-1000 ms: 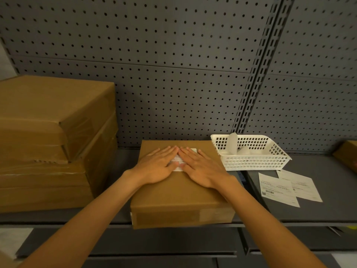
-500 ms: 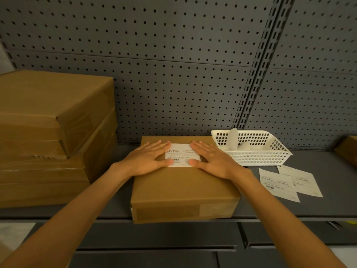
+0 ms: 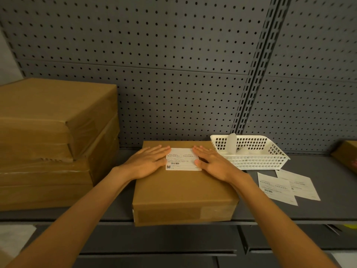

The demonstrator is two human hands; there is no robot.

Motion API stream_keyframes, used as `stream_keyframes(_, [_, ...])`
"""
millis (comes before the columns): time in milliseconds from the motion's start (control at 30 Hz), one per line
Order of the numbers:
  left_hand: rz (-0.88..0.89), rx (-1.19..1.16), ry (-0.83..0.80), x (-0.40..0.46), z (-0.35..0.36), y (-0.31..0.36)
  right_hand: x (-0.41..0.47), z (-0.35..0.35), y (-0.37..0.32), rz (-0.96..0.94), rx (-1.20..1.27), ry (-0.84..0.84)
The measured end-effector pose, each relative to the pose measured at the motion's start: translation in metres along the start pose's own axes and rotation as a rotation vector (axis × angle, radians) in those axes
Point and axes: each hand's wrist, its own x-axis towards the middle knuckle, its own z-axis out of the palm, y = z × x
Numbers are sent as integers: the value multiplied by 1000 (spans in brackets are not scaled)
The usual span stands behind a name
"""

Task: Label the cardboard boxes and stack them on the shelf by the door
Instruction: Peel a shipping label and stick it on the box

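Labelling step: both hands — left (image 3: pixel 147 163), right (image 3: pixel 213 164) — lie flat, gripping nothing, pressing the white printed label (image 3: pixel 182 159) onto the flat brown cardboard box (image 3: pixel 185 192). Next, likely gripping it for stacking.

Dark grey shelf (image 3: pixel 318 211) bearing stacked cardboard boxes (image 3: pixel 48 167) at left, labelled box (image 3: pixel 185 190) centre, white basket (image 3: pixel 249 161), two paper labels (image 3: pixel 286 187) right.

left hand (image 3: pixel 146 163) flat, fingers straight; right hand (image 3: pixel 213 164) flat, palm down
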Motion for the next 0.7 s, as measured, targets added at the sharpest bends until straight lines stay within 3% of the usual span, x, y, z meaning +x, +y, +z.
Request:
stream_keyframes(100, [-37,-84,101,-3,3,2,-6,-2,-3,44,85,91])
stream_keyframes(233, [-197,-625,428,-22,2,9,-34,-4,-8,191,430,346])
stream_keyframes(300, [-304,-819,501,-36,4,15,-50,-1,-8,286,609,418])
stream_keyframes(400, [-457,-1110,395,-59,13,26,-67,7,-7,418,772,395])
stream_keyframes(533, [-553,-1306,214,-78,32,30,-83,20,-4,568,1025,294])
stream_keyframes(700, [-624,-1495,195,-83,37,40,-88,29,-9,624,1136,211])
